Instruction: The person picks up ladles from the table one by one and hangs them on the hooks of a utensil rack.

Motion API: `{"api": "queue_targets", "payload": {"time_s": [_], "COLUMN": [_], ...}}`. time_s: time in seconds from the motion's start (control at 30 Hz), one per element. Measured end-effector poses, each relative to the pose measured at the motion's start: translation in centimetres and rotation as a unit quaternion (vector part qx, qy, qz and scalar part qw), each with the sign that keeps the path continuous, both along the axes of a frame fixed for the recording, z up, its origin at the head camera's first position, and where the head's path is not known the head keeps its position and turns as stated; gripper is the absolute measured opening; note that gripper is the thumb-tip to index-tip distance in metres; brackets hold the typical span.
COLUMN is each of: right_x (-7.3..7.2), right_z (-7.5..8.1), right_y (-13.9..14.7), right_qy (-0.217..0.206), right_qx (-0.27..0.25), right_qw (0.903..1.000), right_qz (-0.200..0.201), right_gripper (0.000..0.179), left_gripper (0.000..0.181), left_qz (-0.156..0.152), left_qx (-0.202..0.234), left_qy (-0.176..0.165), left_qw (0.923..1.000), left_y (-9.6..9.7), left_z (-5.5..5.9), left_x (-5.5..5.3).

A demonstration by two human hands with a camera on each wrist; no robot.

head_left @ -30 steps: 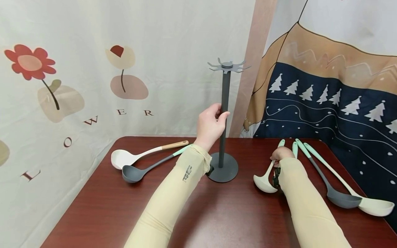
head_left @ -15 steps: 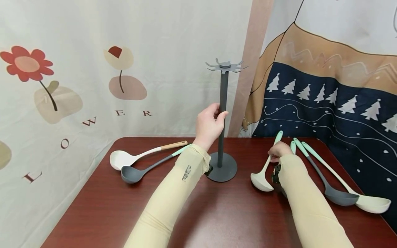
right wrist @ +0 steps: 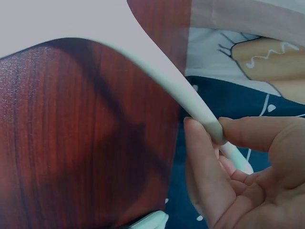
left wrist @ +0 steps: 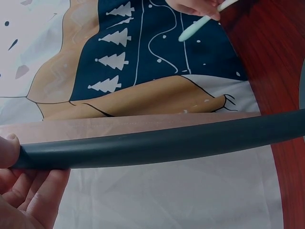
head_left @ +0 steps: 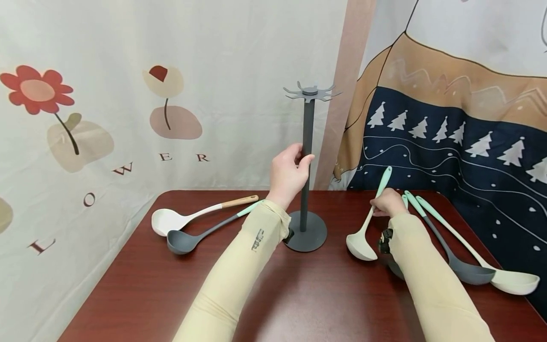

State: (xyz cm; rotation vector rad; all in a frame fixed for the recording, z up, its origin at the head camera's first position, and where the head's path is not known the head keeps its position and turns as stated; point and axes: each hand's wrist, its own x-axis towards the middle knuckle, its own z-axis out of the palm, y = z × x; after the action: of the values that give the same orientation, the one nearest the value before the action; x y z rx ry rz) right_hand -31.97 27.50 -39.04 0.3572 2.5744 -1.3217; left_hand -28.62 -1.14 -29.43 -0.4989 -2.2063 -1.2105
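A dark grey utensil stand (head_left: 306,190) rises from a round base, with a ring of hooks at its top. My left hand (head_left: 287,175) grips its pole about halfway up; in the left wrist view the thumb and fingers close round the pole (left wrist: 157,145). My right hand (head_left: 388,203) pinches the handle of a cream ladle (head_left: 361,244) with a mint green grip end. In the right wrist view thumb and forefinger hold that ladle's handle (right wrist: 178,93). Its handle slants upward and its bowl hangs low over the table, shadow beneath.
A grey ladle (head_left: 470,272) and a cream ladle (head_left: 514,283) lie at the right. Another grey bowl (head_left: 396,268) shows partly behind the right sleeve. On the left lie a white ladle (head_left: 166,221) and a grey ladle (head_left: 183,241). Curtains hang behind the table (head_left: 307,304).
My right hand has lifted the cream ladle's handle off the table, and the ladle now stands more upright. The left hand keeps its grip on the stand's pole.
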Motion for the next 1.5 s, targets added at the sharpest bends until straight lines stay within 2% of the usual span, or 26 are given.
{"api": "queue_targets", "payload": {"time_s": [0.1, 0.27, 0.57, 0.73, 0.97, 1.5], "right_x": [-0.1, -0.1, 0.7, 1.3, 2.0, 2.5], "right_z": [0.4, 1.3, 2.8, 3.0, 3.4, 4.2], "right_y": [-0.2, -0.5, -1.4, -1.9, -2.3, -3.0], "right_qy": [0.019, 0.074, 0.159, 0.201, 0.260, 0.334], "right_qx": [0.005, 0.032, 0.090, 0.092, 0.110, 0.090], "right_qw": [0.9998, 0.9964, 0.9824, 0.9746, 0.9585, 0.9378], "right_qz": [0.008, 0.026, 0.038, 0.035, 0.039, 0.022], "right_gripper": [0.016, 0.017, 0.022, 0.024, 0.028, 0.028], "left_gripper": [0.013, 0.012, 0.012, 0.013, 0.013, 0.011], "left_qz": [0.001, 0.000, 0.001, 0.001, -0.003, 0.000], "left_qx": [0.000, 0.001, 0.000, -0.003, 0.001, 0.000], "left_qy": [0.001, 0.004, 0.009, 0.014, 0.019, 0.013], "left_qw": [1.0000, 1.0000, 1.0000, 0.9999, 0.9998, 0.9999], "left_y": [0.0, 0.0, 0.0, 0.0, 0.0, 0.1], "left_z": [-0.1, -0.1, -0.1, 0.0, -0.2, -0.1], "left_x": [0.0, -0.1, -0.2, -0.1, -0.2, -0.1]}}
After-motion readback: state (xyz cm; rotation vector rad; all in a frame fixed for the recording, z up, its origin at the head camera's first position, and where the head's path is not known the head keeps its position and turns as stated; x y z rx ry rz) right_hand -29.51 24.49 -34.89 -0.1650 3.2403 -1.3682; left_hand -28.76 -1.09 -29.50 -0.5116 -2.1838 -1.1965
